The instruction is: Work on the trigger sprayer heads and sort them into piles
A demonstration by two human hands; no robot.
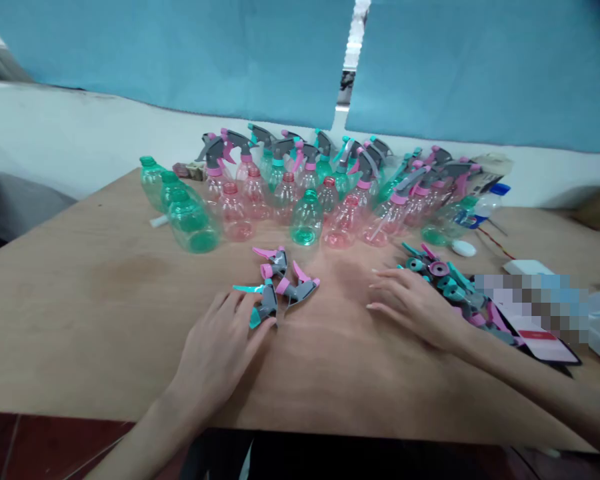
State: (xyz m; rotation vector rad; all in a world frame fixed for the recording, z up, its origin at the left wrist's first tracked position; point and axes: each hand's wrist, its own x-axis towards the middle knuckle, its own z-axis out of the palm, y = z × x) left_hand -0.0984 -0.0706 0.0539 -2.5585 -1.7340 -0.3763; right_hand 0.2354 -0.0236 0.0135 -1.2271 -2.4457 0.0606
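**Your left hand rests on a teal spray head**

Your left hand (219, 347) lies low on the wooden table (80, 313), palm down, fingers spread apart. Your fingertips touch the teal spray head (263, 303), but they are not closed around it. It lies on its side near the middle of the table, just in front of you. Its thin teal tip points to your left. Its gray body runs from there back toward you, and the teal ring end sits right at your fingers.

Two pink spray heads (293, 283) lie just behind it, with their pink tips pointing left and away from you.

Your right hand (413, 308) lies flat on the table, fingers straight and close together, holding nothing. It is just beside a pile of spray heads (447, 280) on your right. The far side of the pile sits under a blurred patch (530, 300), so you cannot see how far it goes.

Behind all this stand many bottles (305, 217), pink and green. Three green bottles (185, 213) on the left have no tops. The back rows wear spray tops. The bottles at the far right seem to lean over, but that part is too fuzzy to be sure. Both of your arms are cut off at the bottom edge.
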